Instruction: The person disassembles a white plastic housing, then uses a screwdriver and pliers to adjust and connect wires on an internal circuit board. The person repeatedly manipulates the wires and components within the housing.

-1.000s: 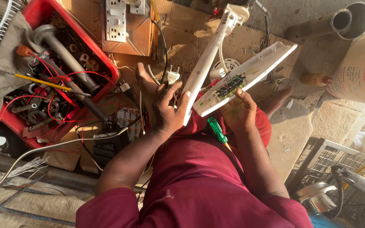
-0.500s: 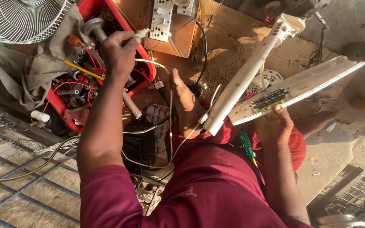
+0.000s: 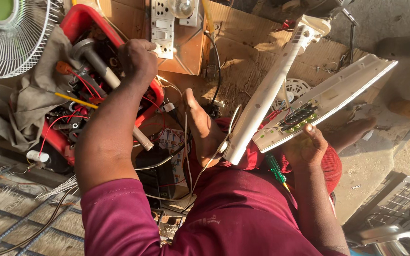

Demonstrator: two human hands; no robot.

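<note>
Reaching left hand (image 3: 138,59) into red toolbox (image 3: 79,21), fingers hidden, right hand (image 3: 304,147) fingers grasping white panel (image 3: 328,99)

A tool tray (image 3: 74,21) lies far left, a fan (image 3: 10,38) left of it. A switch board (image 3: 167,23) sits right of the tray. The panel (image 3: 328,102) lies right, a screwdriver (image 3: 276,169) near it.

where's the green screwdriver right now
In the head view the green screwdriver lies on the person's lap, right of centre, just below the white panel that the right hand holds.
</note>
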